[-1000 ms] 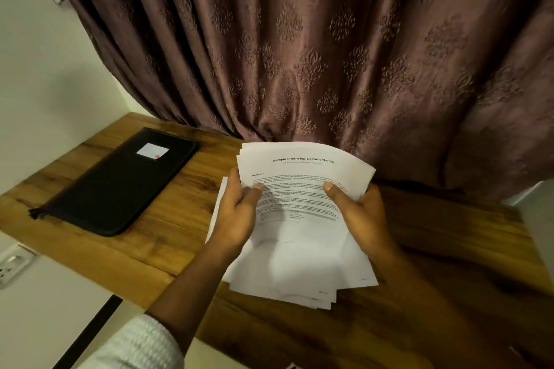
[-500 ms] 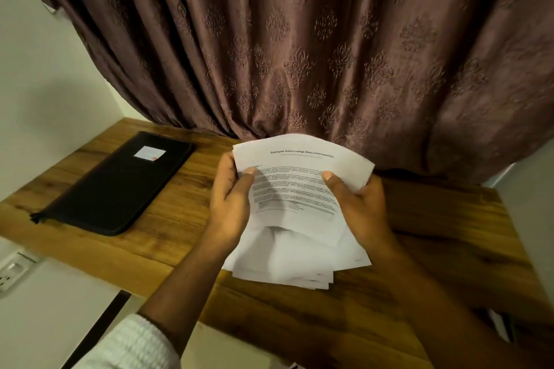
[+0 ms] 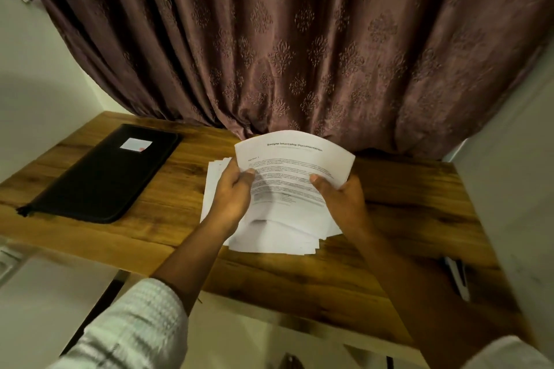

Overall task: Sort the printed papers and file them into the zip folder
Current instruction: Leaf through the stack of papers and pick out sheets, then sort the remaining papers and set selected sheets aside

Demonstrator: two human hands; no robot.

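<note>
A printed top sheet (image 3: 295, 165) headed "Sample Internship Documentation" curves upward between both hands. My left hand (image 3: 232, 196) grips its left edge with the thumb on the print. My right hand (image 3: 344, 202) holds the right edge, thumb on top. Beneath lies a loose stack of white papers (image 3: 269, 237) on the wooden table (image 3: 404, 213), fanned out at the left and at the bottom. A black zip folder (image 3: 102, 174) with a small white label lies shut at the table's left, apart from both hands.
A brown patterned curtain (image 3: 284, 39) hangs right behind the table and touches its back edge. White walls (image 3: 39, 75) close in on the left and on the right. A wall socket (image 3: 7, 260) sits below the table's left front edge.
Both hands have raised the top sheet, so more of the stack shows beneath and to the left. The camera has tilted up slightly.
</note>
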